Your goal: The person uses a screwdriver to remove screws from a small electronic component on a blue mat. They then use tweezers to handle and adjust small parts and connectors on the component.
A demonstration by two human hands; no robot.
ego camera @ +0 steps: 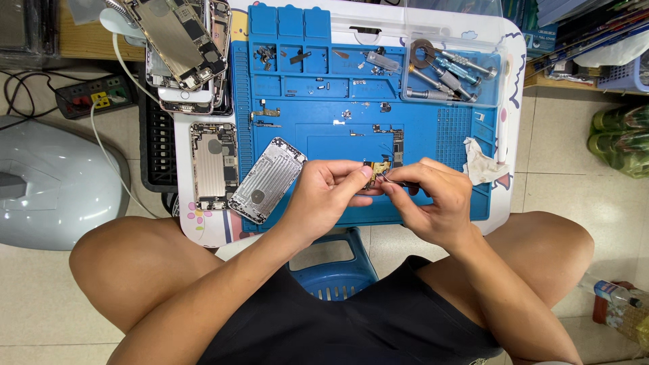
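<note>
On the far left, a grey rounded machine [51,179] is seen on the floor, and a power strip [94,93] lies behind it. Next, a stack of opened phones [184,51] is piled at the top left of the bench [203,233]. Below the stack, an open phone body [213,165] is laid flat, and a silver phone back shell [268,180] is set tilted just beside it, partly on the blue work mat [338,101].

Small square pockets are built into the top of the mat. Tiny screws and little metal bits [270,54] are kept in them.

In the middle, over the near edge of the mat, the left hand [324,192] and the right hand [433,199] are brought close together. A small phone part [377,169] with gold on it is pinched by the left thumb and finger. A thin dark tool [399,182] is pinched in the right fingers, and its tip is held at the part.

Further right, a clear tray [453,71] is set on the top corner of the mat. Screwdrivers [446,78] and a round roll [422,51] are kept inside it. A crumpled white cloth [480,162] is left at the right edge of the mat. Green bottles [618,142] are seen on the floor at the far right.
</note>
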